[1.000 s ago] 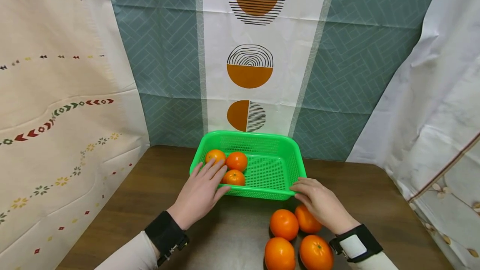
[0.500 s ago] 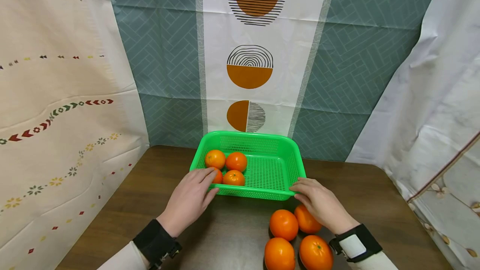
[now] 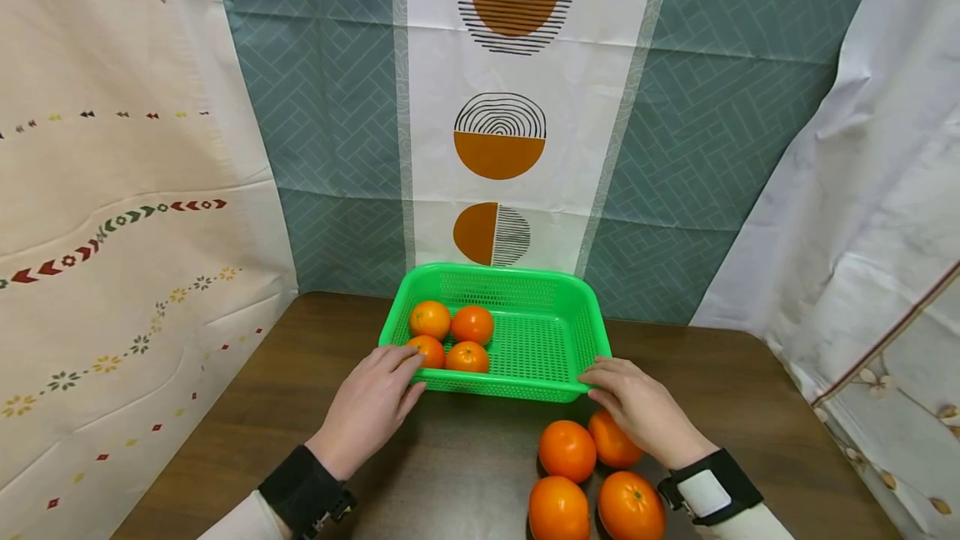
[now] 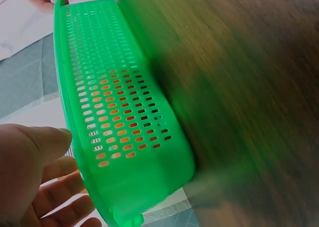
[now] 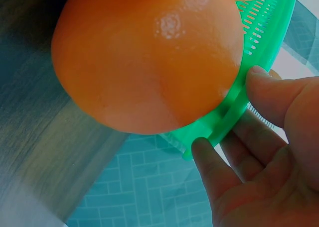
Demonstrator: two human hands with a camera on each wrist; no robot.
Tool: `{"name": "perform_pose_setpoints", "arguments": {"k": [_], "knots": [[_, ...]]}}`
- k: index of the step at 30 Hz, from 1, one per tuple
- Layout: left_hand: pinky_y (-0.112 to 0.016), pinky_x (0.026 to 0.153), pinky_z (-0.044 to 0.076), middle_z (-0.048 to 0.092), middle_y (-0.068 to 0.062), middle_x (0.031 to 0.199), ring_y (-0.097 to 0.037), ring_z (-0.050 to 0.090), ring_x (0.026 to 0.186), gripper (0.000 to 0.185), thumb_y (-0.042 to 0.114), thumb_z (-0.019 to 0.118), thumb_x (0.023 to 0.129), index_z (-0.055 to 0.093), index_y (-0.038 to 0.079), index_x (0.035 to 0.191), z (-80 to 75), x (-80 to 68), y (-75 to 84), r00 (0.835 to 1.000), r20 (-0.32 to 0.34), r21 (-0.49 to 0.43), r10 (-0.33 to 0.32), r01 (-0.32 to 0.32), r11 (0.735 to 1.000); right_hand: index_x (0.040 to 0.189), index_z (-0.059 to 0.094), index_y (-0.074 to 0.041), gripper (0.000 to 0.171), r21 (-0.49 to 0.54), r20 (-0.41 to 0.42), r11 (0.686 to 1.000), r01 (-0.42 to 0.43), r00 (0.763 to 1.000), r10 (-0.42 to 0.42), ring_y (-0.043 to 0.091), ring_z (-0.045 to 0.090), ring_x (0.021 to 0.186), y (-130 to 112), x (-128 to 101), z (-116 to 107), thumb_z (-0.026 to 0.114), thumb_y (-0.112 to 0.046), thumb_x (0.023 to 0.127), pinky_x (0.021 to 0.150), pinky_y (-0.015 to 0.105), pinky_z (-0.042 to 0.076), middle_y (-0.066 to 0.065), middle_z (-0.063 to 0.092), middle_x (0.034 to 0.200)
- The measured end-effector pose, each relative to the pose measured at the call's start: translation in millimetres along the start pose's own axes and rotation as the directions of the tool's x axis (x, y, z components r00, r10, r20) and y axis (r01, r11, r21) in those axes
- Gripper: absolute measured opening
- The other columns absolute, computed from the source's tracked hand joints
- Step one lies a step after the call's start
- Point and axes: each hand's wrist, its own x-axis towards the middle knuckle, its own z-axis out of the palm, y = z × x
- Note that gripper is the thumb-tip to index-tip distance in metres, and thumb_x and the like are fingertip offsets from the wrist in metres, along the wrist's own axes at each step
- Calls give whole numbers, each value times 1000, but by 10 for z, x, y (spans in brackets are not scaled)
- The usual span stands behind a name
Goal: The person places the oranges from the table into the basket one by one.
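A green plastic basket (image 3: pixel 517 386) with perforated sides stands on the table, its long side towards me. Inside its left part sit several oranges (image 3: pixel 467 357). My left hand (image 3: pixel 371 398) holds the front left corner: fingers reach over the rim beside the nearest orange, while the thumb (image 4: pixel 55 140) lies at the rim's outer side. At the front right corner my right hand (image 3: pixel 637 398) pinches the rim between thumb (image 5: pixel 266 87) and fingers. Several more oranges (image 3: pixel 567 450) lie on the table by the right hand, one of them partly hidden under it.
The wooden table (image 3: pixel 457 473) ends close behind the basket at a patterned cloth backdrop (image 3: pixel 337 240). A cream embroidered cloth (image 3: pixel 150 340) hangs on the left, and a white cloth (image 3: pixel 840 257) on the right.
My left hand has drawn back from over the oranges in the basket, leftward and nearer, to the front left rim. The right hand stays at its corner, and the basket has hardly moved.
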Motion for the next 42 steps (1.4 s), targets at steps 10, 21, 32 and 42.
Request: {"name": "perform_pose_setpoints", "arguments": {"k": [10,21,32,42], "knots": [[-37,92,52,68,2,107,-20,63,101,34,17,85,83,73,11,114,59,-2,-52,999,-14,-14,31,-31,999,113,75,-12,26,-3,-9,1000,0,1000,0,28,58,124,-6,-16,-5,78,-6,88,98,48,50,6,67,121],[-34,87,54,70,7,102,-15,65,96,30,11,86,80,76,17,108,72,49,-94,999,-41,-38,33,-34,999,112,75,-12,27,-11,-20,1000,9,1000,-9,30,59,122,-9,-31,-15,79,-5,87,96,49,51,6,68,120],[-34,83,55,71,9,96,-13,65,90,26,13,86,81,77,21,103,59,88,-96,1000,-14,-50,8,-9,999,114,75,-13,26,-14,4,1000,-6,1000,6,31,58,125,-9,-38,-24,78,-7,88,98,49,50,7,67,122],[-35,83,54,69,9,92,-14,65,87,27,10,87,78,77,19,101,16,102,-113,1000,-1,-51,3,-3,999,118,73,-13,28,-31,60,999,-4,998,6,30,56,128,-25,27,-51,76,-13,91,98,49,50,7,66,127]]}}
